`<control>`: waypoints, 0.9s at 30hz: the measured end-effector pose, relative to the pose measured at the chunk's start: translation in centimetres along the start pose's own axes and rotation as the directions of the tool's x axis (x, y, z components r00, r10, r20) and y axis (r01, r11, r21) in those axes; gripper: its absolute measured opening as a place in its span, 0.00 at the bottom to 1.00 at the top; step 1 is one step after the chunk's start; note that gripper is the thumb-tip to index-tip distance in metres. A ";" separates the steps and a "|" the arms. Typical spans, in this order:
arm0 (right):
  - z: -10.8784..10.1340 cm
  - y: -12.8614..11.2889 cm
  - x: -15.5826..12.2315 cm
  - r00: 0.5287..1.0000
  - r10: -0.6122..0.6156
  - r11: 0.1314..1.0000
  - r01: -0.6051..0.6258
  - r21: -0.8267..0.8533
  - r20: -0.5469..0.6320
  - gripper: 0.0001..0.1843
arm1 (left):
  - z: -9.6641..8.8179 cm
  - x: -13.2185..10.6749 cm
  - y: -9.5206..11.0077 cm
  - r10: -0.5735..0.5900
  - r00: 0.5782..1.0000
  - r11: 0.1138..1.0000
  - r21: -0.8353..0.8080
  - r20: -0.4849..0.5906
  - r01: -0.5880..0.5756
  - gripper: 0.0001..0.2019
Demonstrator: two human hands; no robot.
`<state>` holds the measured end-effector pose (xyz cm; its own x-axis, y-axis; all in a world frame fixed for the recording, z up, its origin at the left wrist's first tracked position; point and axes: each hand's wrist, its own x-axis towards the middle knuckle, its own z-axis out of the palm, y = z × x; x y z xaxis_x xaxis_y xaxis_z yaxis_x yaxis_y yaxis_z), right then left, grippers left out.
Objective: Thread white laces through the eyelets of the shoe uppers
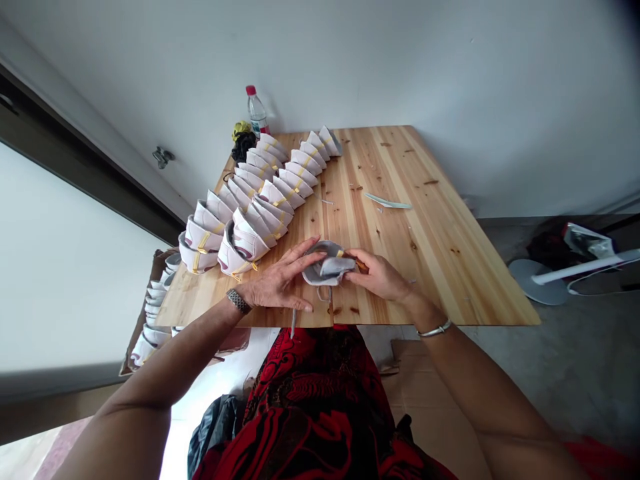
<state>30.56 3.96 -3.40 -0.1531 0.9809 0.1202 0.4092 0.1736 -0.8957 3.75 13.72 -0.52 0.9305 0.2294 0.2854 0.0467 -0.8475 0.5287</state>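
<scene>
A shoe upper (330, 265) with a grey lining lies on the table near its front edge, its opening facing up. My left hand (283, 277) rests against its left side, fingers stretched out and thumb apart. On the other side, my right hand (377, 272) is closed on the upper's right edge, thumb and fingers pinching it. Something small and orange (361, 266) shows under my right fingers; its kind is hidden. A grey lace-like strip (294, 321) hangs over the table edge below my left hand.
Two long rows of nested white shoe uppers (245, 240) run along the wooden table's (440, 267) left side. Behind them stands a plastic bottle (257, 110). A pale thin strip (387, 201) lies right of the rows. A box of uppers (150, 327) sits below left; a white stand (537, 280) is right.
</scene>
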 end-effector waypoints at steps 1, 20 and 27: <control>0.0 0.0 0.5 0.999 0.048 0.994 -0.046 0.097 -0.017 0.25 | 0.2 -0.2 -0.1 0.001 1.000 1.000 0.021 -0.021 0.000 0.52; -0.7 -6.4 1.0 0.995 0.092 0.706 -0.089 0.703 0.033 0.36 | -1.0 4.0 5.3 -0.539 0.841 0.245 -0.950 0.033 0.195 0.18; 2.1 -7.2 -0.1 0.992 0.116 0.544 -0.023 0.839 -0.048 0.25 | 2.2 3.5 7.1 -0.594 0.804 -0.069 -0.996 -0.006 -0.058 0.22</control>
<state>25.72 2.46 2.14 -0.0611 0.9975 0.0359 -0.5288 -0.0018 -0.8488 8.09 7.43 2.47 0.7185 0.6909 -0.0799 -0.4191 0.5219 0.7430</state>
